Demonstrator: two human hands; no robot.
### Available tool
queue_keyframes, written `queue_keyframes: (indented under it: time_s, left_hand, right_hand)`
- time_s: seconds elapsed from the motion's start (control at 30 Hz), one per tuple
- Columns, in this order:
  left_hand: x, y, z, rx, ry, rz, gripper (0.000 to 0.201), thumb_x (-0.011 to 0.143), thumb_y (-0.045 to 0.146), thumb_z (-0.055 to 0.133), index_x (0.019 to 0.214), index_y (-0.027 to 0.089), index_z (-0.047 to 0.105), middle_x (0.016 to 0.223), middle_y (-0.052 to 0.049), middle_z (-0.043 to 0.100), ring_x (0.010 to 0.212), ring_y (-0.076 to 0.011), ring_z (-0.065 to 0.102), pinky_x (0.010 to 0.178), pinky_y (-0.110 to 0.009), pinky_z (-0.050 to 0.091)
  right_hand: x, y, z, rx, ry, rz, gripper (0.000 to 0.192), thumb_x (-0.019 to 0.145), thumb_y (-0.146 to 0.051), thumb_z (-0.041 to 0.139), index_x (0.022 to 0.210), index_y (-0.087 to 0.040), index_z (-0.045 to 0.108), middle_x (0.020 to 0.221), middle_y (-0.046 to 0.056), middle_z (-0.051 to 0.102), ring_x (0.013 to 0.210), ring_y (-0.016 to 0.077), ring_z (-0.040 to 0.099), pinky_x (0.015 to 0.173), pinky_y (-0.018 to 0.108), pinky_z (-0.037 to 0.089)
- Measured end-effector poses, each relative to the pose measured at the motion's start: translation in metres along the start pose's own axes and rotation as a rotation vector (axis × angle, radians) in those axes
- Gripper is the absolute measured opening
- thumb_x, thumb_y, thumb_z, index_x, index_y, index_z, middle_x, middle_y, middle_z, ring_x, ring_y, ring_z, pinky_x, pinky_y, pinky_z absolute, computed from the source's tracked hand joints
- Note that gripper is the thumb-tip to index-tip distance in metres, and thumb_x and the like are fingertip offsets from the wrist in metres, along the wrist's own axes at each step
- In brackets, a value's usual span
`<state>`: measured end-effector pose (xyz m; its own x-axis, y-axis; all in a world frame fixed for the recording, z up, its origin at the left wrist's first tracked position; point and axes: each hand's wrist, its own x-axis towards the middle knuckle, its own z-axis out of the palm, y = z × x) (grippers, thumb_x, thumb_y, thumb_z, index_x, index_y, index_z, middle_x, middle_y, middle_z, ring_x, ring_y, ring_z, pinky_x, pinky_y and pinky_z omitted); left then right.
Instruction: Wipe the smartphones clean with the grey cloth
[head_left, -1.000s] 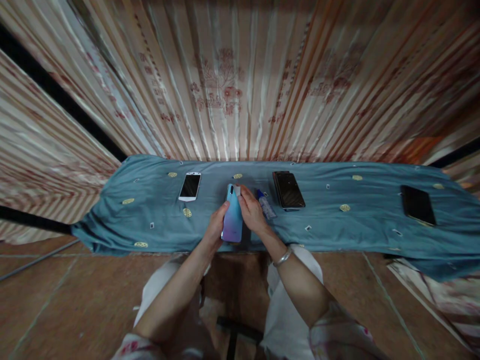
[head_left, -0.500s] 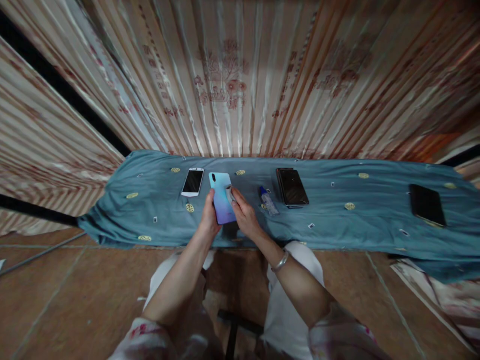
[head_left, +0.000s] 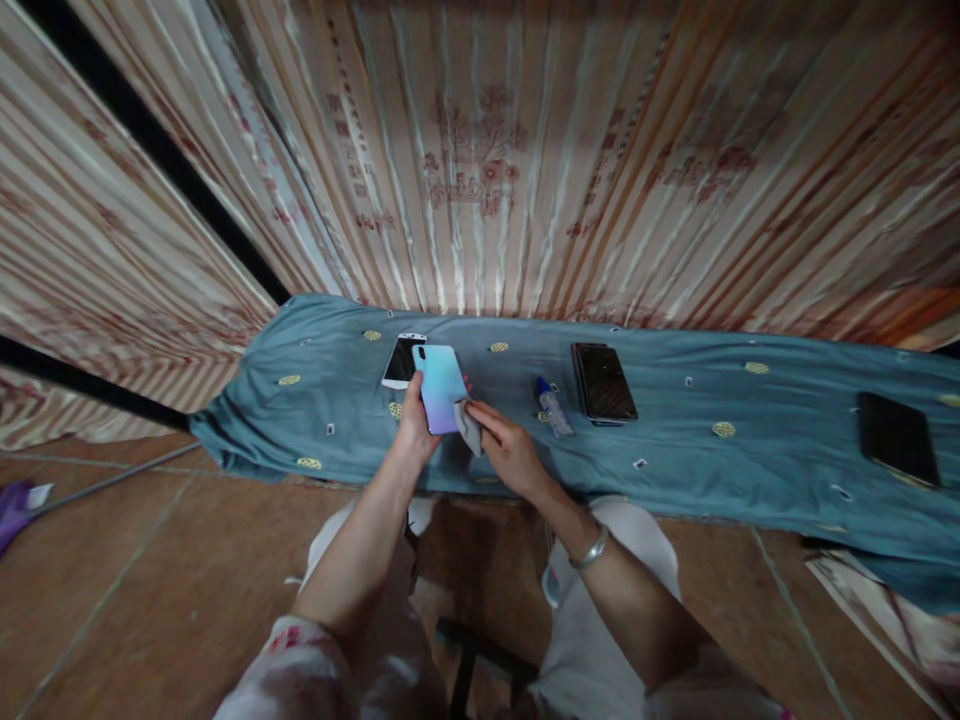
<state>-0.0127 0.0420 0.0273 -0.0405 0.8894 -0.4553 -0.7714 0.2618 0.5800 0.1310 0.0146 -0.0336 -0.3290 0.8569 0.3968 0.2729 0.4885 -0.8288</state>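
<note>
One blue phone [head_left: 440, 387]: raised over the sheet [head_left: 675, 460], back side up, lens at its upper left corner, probably angled so that the broad face lay within easy reach of both hands
Left hand [head_left: 414, 428]: gripped the blue phone from its lower left, thumb along the edge, the other fingers mostly hidden beneath, spread or together I could not tell; such a side hold presumably kept most of the back uncovered
Right hand [head_left: 511, 450]: thumb and fingers pinched the rag [head_left: 470, 432], the fingers lying close together
Rag's place: grey and bunched, at the blue phone's lower right edge, one end drooping; a tip grip likely left it loose enough to bend round that edge
White phone [head_left: 397, 362]: flat on the sheet, partly screened by the blue one, set aside to the left perhaps for elbow room
Bottle [head_left: 553, 408]: clear, blue-capped, lying just right of the right hand, handy there
Stack [head_left: 606, 383]: dark phones piled beyond the bottle, probably to save space
Black slab [head_left: 898, 438]: well apart at the far right, out of the way
</note>
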Motion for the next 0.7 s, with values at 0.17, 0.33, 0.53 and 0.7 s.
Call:
queue_keyframes:
  time_s: [0.17, 0.33, 0.53, 0.7]
  left_hand:
    - [0.000, -0.004, 0.000, 0.003, -0.003, -0.023, 0.055, 0.095, 0.046, 0.029, 0.120, 0.007, 0.058, 0.084, -0.012, 0.073, 0.078, -0.0208, 0.070, 0.076, -0.032, 0.054]
    - [-0.002, -0.008, 0.006, -0.010, 0.092, -0.053, 0.053, 0.095, 0.047, 0.028, 0.108, 0.009, 0.063, 0.077, -0.010, 0.071, 0.077, -0.0202, 0.069, 0.076, -0.032, 0.054]
    - [-0.005, -0.013, 0.010, -0.007, 0.132, -0.042, 0.046, 0.093, 0.049, 0.035, 0.082, 0.015, 0.063, 0.074, -0.008, 0.069, 0.078, -0.0183, 0.068, 0.071, -0.027, 0.054]
    - [-0.001, -0.016, 0.003, 0.078, 0.106, -0.020, 0.040, 0.090, 0.047, 0.043, 0.067, 0.017, 0.057, 0.063, -0.004, 0.062, 0.066, -0.0149, 0.065, 0.058, -0.021, 0.051]
  right_hand:
    - [-0.001, -0.007, -0.008, -0.184, 0.031, -0.046, 0.034, 0.089, -0.020, 0.047, 0.115, -0.025, 0.069, 0.120, 0.006, 0.065, 0.110, 0.0200, 0.061, 0.100, 0.038, 0.049]
    - [-0.001, -0.009, -0.007, -0.239, 0.043, -0.111, 0.029, 0.091, -0.023, 0.048, 0.107, -0.024, 0.072, 0.113, 0.007, 0.067, 0.101, 0.0205, 0.061, 0.093, 0.038, 0.051]
    - [0.001, -0.014, 0.001, -0.133, 0.080, -0.124, 0.027, 0.090, -0.023, 0.051, 0.105, -0.021, 0.073, 0.112, 0.009, 0.068, 0.104, 0.0202, 0.062, 0.095, 0.036, 0.050]
    - [0.001, -0.018, 0.006, 0.048, 0.113, -0.042, 0.024, 0.086, -0.024, 0.058, 0.103, -0.022, 0.073, 0.113, 0.008, 0.069, 0.108, 0.0196, 0.063, 0.099, 0.035, 0.048]
